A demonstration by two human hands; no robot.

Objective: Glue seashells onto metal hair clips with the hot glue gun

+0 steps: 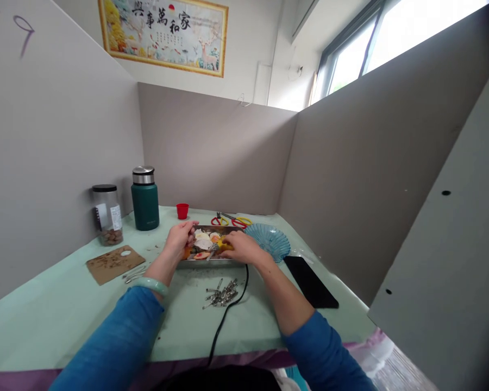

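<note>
A shallow metal tray [212, 263] sits mid-table, full of small colourful pieces, among them white and orange ones like fried eggs. My left hand [181, 240] is at the tray's left end, fingers curled in a pinch; what they hold, if anything, is hidden. Over the tray's right side, my right hand [241, 247] has its fingers closed on a small yellow object [224, 245], its kind too small to tell. A pile of small metal clips [223, 294] lies in front of the tray, beside a black cable [227, 312].
A blue fluted plate [275, 239] and a black flat slab [311, 282] are right of the tray. Scissors [232, 220] and a red cup [182, 211] stand behind. Leftward are a green flask [145, 201], a jar [108, 217] and brown cardboard [114, 264]. Partition walls surround the table.
</note>
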